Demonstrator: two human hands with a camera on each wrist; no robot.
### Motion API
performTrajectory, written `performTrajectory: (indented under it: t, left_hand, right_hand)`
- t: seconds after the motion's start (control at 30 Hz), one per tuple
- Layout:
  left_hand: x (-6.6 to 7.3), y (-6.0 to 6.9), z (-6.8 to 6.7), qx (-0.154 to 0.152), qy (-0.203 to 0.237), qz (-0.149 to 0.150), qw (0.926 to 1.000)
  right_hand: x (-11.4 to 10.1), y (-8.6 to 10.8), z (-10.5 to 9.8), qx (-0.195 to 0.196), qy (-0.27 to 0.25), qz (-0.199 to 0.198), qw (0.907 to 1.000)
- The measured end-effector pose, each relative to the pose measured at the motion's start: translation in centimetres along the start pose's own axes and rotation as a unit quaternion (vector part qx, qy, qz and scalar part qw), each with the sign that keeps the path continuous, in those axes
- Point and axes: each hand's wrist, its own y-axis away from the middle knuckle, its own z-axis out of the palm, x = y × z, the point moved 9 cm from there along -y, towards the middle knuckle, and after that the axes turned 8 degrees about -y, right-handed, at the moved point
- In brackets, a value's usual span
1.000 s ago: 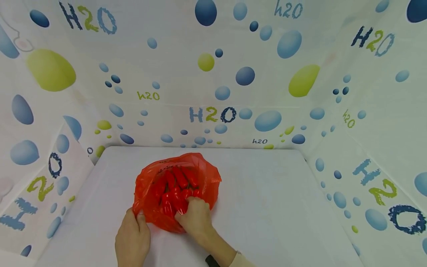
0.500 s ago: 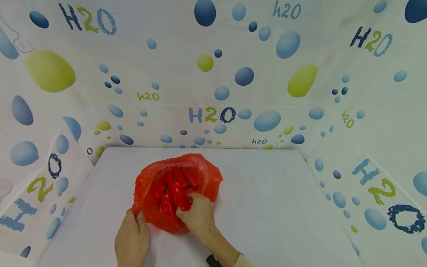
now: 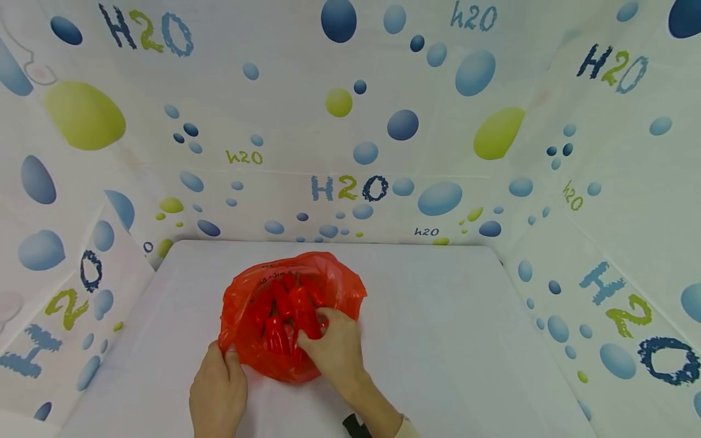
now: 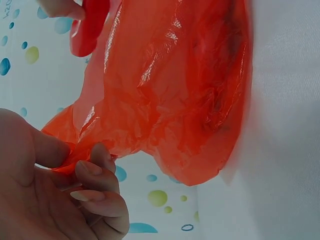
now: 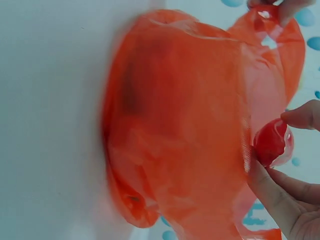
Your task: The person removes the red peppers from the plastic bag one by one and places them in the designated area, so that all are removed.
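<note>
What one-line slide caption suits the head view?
The left hand grips a red bag while the right hand holds a red pepper.

A dotted H2O backdrop, perhaps fabric, hangs behind and beside a white table.

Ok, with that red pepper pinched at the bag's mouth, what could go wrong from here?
The right hand pinches a glossy red pepper, which might slip and drop. The left hand grips only a small gathered bit of the thin plastic bag, so a hard tug could tear it or pull it free. Other peppers lie close by inside; one might get snagged.
</note>
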Motion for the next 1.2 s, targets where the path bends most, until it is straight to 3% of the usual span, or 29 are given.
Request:
performTrajectory:
  t: [0.27, 0.83, 1.2]
  left_hand:
    - [0.2, -0.1, 0.0, 0.003, 0.001, 0.010, 0.9999]
    - [0.2, -0.2, 0.1, 0.002, -0.002, 0.010, 0.9999]
    - [0.3, -0.3, 0.4, -0.014, -0.008, 0.003, 0.9999]
  right_hand:
    - [-1.0, -0.1, -2.2, 0.030, -0.011, -0.020, 0.9993]
    - [-0.2, -1.1, -5.0, 0.070, -0.032, -0.037, 0.9963]
    - [-0.6, -1.8, -7.4, 0.121, -0.022, -0.082, 0.9890]
